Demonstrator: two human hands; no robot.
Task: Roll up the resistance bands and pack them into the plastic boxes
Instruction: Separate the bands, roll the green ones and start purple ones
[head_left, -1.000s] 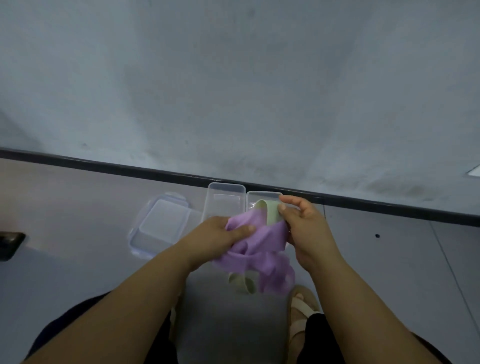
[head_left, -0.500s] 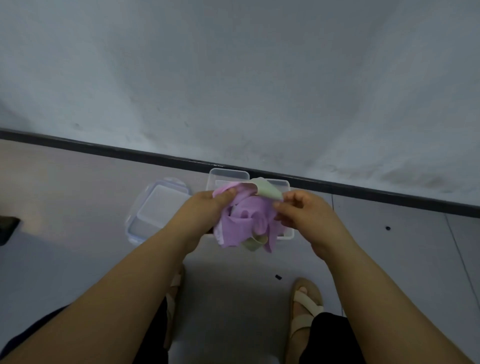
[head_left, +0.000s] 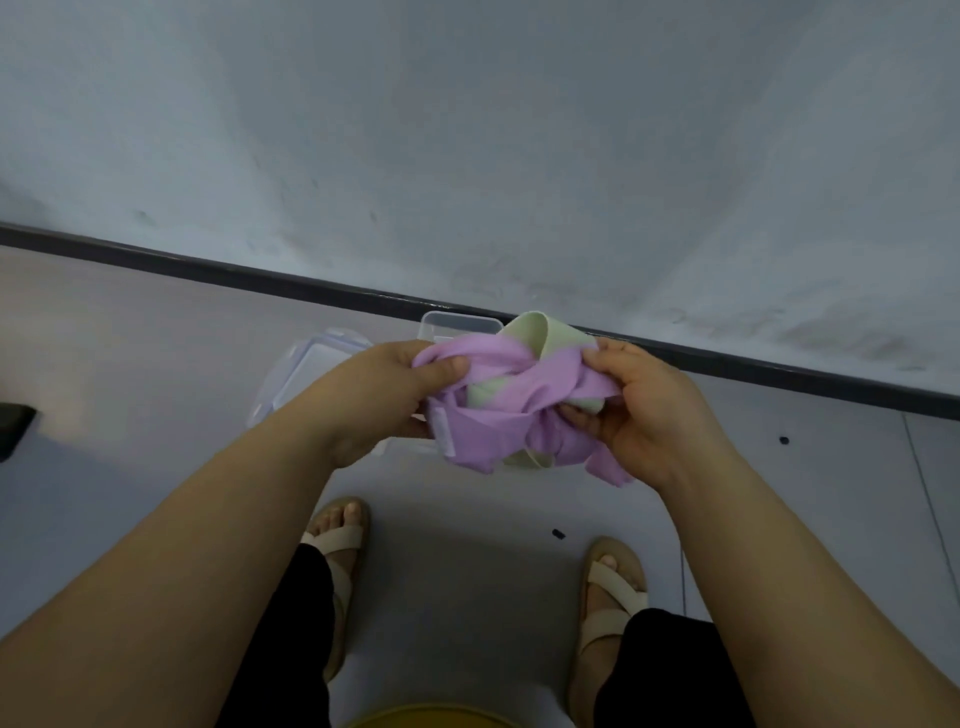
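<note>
Both hands are up over the box (head_left: 457, 326), and there's a real tangle between them. The left hand (head_left: 384, 395) has its thumb pressed down on a fold of the purple band (head_left: 483, 434), with the fingers curled underneath, gripping it. The right hand (head_left: 644, 410) pinches the other side of the purple band, thumb on top and fingers curled in below. The green band (head_left: 550, 335) is wound through the purple one, and one loop of it sticks up on the far side of the bundle. The bundle hangs in the air above the box and hides most of it, so only the box's far edge shows, close against the dark baseboard (head_left: 208, 270). The clear lid (head_left: 311, 364) lies flat on the floor (head_left: 156, 338) just left of the box. The sandals (head_left: 615, 584) are planted on the near side of the box. A dark object (head_left: 13, 431) sits well to the box's left, cut off by the frame edge.
</note>
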